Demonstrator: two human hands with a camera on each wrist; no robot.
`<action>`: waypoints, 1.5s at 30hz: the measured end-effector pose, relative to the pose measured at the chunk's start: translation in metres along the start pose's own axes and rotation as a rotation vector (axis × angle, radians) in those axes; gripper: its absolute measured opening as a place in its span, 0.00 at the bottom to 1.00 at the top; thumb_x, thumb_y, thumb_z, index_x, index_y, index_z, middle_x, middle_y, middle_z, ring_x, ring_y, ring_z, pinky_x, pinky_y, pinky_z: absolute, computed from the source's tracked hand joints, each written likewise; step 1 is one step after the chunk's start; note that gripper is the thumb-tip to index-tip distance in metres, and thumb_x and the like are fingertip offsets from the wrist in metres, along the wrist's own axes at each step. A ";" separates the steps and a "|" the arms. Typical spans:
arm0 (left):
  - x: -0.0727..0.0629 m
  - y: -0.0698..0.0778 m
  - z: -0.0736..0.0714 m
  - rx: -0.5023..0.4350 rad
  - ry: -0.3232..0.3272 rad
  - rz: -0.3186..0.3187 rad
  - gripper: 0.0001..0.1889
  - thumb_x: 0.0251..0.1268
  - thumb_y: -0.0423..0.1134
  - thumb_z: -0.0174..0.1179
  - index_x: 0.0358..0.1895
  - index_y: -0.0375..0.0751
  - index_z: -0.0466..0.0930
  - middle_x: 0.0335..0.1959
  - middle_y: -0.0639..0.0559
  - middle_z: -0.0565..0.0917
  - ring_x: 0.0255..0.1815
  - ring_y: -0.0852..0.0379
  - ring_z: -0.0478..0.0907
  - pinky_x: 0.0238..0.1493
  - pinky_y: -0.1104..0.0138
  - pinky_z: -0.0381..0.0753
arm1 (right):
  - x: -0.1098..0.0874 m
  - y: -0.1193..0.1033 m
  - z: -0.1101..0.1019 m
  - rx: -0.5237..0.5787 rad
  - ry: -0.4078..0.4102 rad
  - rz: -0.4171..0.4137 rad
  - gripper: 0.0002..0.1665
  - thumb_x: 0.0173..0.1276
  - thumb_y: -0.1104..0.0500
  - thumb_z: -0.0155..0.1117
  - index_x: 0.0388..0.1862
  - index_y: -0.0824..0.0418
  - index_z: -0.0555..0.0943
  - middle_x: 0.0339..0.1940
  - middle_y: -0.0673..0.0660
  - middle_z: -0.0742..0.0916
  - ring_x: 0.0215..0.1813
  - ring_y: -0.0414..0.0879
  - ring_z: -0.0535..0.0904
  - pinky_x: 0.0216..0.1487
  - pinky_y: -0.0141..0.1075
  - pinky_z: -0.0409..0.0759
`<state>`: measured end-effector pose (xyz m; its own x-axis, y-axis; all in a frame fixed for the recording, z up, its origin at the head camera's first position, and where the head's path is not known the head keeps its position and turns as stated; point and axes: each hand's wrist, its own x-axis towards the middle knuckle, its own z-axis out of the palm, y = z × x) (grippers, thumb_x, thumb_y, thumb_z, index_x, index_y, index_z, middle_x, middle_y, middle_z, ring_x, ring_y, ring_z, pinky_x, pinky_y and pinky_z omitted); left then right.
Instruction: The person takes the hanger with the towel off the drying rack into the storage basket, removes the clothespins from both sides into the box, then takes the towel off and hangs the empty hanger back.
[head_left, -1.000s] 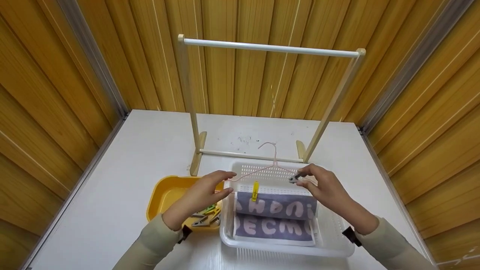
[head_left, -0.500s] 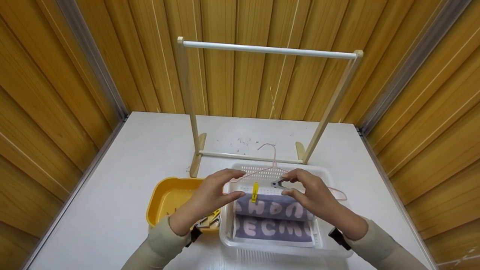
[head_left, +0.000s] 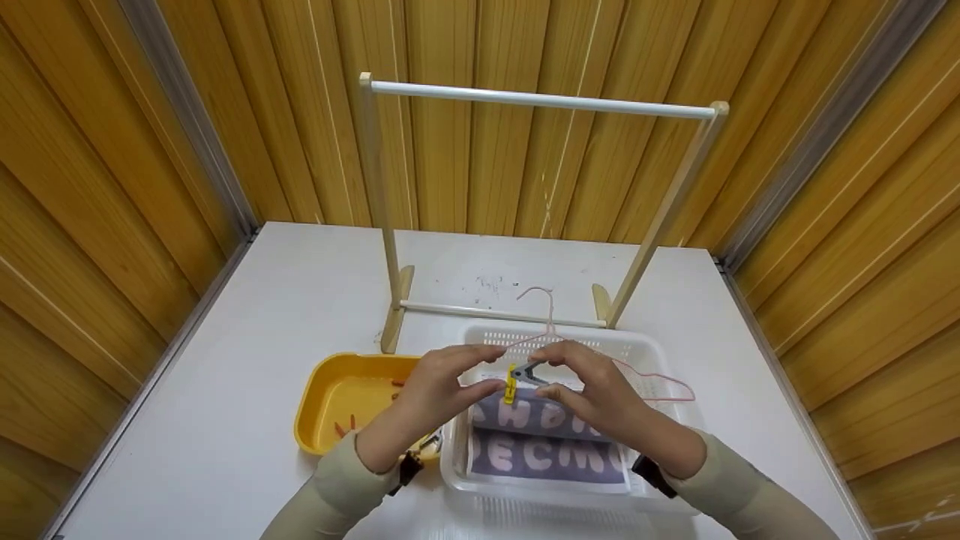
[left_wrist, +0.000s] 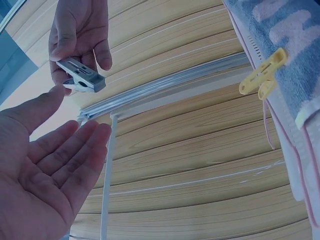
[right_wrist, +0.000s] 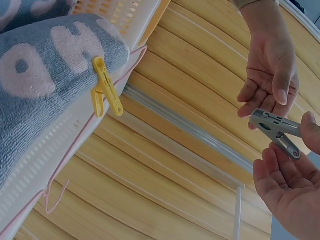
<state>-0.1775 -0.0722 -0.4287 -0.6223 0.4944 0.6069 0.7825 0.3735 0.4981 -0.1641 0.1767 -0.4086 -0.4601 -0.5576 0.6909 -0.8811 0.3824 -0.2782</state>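
"Over the white basket (head_left: 465, 484), near side of the white table (head_left: 300, 285): what's the R hand (head_left: 600, 379) got?"

"Grey peg (head_left: 530, 373), pinched by its handles betw. thumb & fingers. Tip points L, handles twd the R palm."

"And the L hand (head_left: 448, 381)?"

"Nothing gripped. Thumb & fingers apart w/ a wide gap, facing the grey peg from just L of it. Whether it touches the tip I can't say for sure; hands & peg overlap in both wrist views."

"Towel (head_left: 547, 444)?"

"In the basket, blue-grey w/ pale pink letters, 2 rows showing, far R part hidden behind the R hand. Yellow peg (head_left: 510, 384) is clamped on its far edge, L of ctr. Head view puts that right by the grey peg's tip, but wrist views show the grey one well apart from towel & yellow peg."

"Hanger?"

"Pink wire hanger (head_left: 552, 328), L–R across the basket, hook at the far side, R end over by the R rim."

"Rest, quick?"

"Yellow tray (head_left: 322, 382) just L of the basket, small bits in it, partly hidden by the L arm. Rack (head_left: 540, 99) on the far side: pale wood posts, white top bar. Wood-look wall (head_left: 510, 165) behind. Sleeves (head_left: 742, 480) pale grey-green, dark straps (head_left: 410, 469) at the wrists."
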 end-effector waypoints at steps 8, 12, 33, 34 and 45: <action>0.003 0.003 0.004 -0.028 0.029 0.032 0.19 0.60 0.33 0.72 0.55 0.32 0.86 0.49 0.41 0.91 0.49 0.47 0.90 0.52 0.60 0.89 | 0.006 0.002 0.008 0.053 0.054 -0.046 0.23 0.57 0.64 0.77 0.51 0.68 0.81 0.46 0.60 0.85 0.50 0.51 0.82 0.65 0.19 0.73; 0.004 0.003 0.007 -0.045 0.053 0.051 0.19 0.59 0.33 0.72 0.54 0.31 0.86 0.48 0.41 0.91 0.48 0.47 0.90 0.51 0.62 0.89 | 0.008 0.002 0.011 0.065 0.057 -0.060 0.21 0.62 0.61 0.74 0.51 0.69 0.81 0.45 0.60 0.86 0.48 0.51 0.82 0.62 0.20 0.75; 0.000 -0.001 0.007 0.080 0.108 0.178 0.14 0.57 0.34 0.75 0.46 0.35 0.88 0.41 0.45 0.93 0.40 0.54 0.90 0.45 0.68 0.89 | 0.013 0.002 0.019 0.086 0.022 -0.022 0.32 0.50 0.71 0.79 0.56 0.65 0.81 0.49 0.59 0.85 0.51 0.51 0.82 0.61 0.26 0.78; 0.000 -0.002 0.006 0.090 0.107 0.188 0.14 0.57 0.34 0.75 0.46 0.35 0.88 0.40 0.45 0.93 0.39 0.54 0.90 0.45 0.68 0.89 | 0.013 0.002 0.019 0.079 0.016 -0.019 0.31 0.51 0.69 0.79 0.57 0.65 0.81 0.49 0.59 0.85 0.52 0.51 0.82 0.61 0.27 0.79; -0.004 -0.008 -0.013 0.116 0.046 0.128 0.12 0.60 0.35 0.73 0.45 0.34 0.87 0.38 0.46 0.92 0.36 0.55 0.88 0.42 0.67 0.89 | 0.010 0.013 0.009 0.024 -0.063 0.078 0.34 0.52 0.64 0.80 0.60 0.63 0.80 0.53 0.59 0.85 0.55 0.49 0.81 0.54 0.36 0.84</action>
<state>-0.1815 -0.0875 -0.4265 -0.5158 0.5083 0.6896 0.8507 0.3994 0.3419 -0.1810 0.1694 -0.4108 -0.5328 -0.5723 0.6234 -0.8443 0.4089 -0.3463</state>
